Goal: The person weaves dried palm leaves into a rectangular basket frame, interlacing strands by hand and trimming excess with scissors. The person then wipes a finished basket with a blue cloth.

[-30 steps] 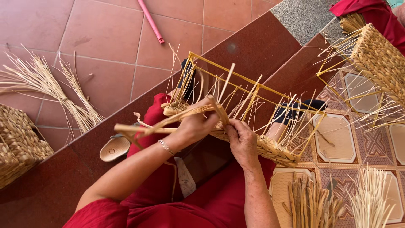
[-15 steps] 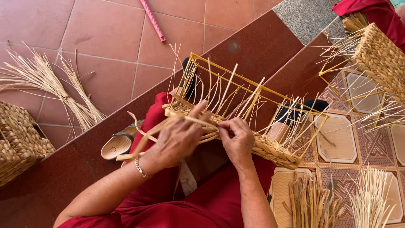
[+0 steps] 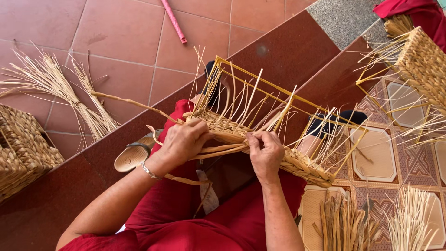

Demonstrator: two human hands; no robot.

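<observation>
Straw strands point(image 3: 223, 149) between both grips

Basket frame point(image 3: 278, 90): yellow. Woven straw point(image 3: 288, 160): golden tan. Skirt point(image 3: 204, 223): deep red. Floor tiles point(image 3: 116, 42): terracotta; step point(image 3: 297, 51): dark maroon. Patterned tiles point(image 3: 409, 158): cream and brown. Stick point(image 3: 174, 21): pink.

left hand point(image 3: 185, 139): palm down, fingers curled shut in a grip, bracelet at the wrist; forearm bare, running in from lower left | right hand point(image 3: 265, 153): knuckles up, fingers pinched closed; forearm bare, rising straight from the bottom edge | hands near, not touching
</observation>
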